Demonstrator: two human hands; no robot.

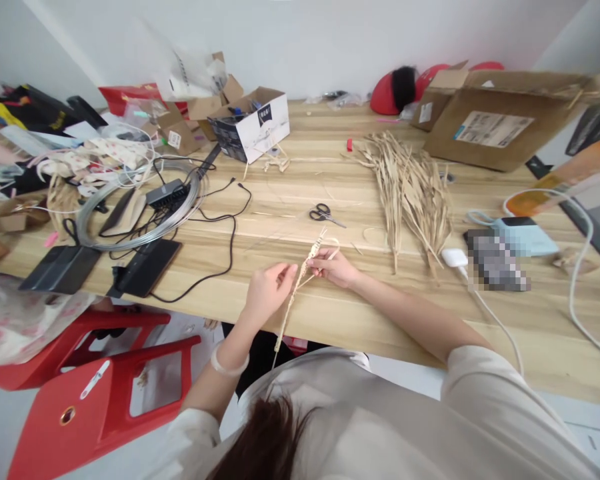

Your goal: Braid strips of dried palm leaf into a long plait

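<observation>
A narrow braided strip of pale straw [289,308] slants up from the table's front edge, with loose ends at its top. My left hand [269,291] is closed, its thumb and fingertips pinching the strip's left side. From the right, my right hand [334,268] is closed at the upper part of the braid, fingers pressed together on a flat straw strand that loops up above the knuckles. Exactly what lies between the fingertips is partly hidden. Just beyond the hands lie black-handled scissors [321,213]. A sheaf of dry straw leaves [405,193] spreads to the right.
Left on the wooden table [290,190] are a wire coil [87,230], black cables and a dark tablet-like slab [151,267]. Cardboard boxes [500,123] stand at the back. A white charger [454,257] with its cable and a blurred phone [497,260] lie right. Red stools [75,420] stand below.
</observation>
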